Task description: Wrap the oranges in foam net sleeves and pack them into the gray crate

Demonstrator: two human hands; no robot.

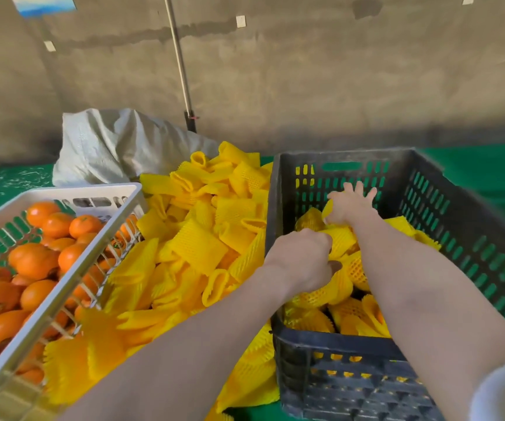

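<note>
The gray crate [463,214] stands at the right and holds several oranges wrapped in yellow foam net sleeves [315,299]. Both my hands reach into it. My left hand [301,259] is curled over a wrapped orange [340,244] near the crate's left wall and grips its sleeve. Farther in, my right hand [351,205] lies with fingers spread over another wrapped orange [308,218]. A pile of empty yellow sleeves [202,244] lies in the middle. Bare oranges [32,262] fill a white crate [93,189] at the left.
A grey woven sack [117,144] slumps behind the sleeve pile. A metal pole [181,71] leans against the concrete wall. Green sheeting [487,171] covers the surface under the crates.
</note>
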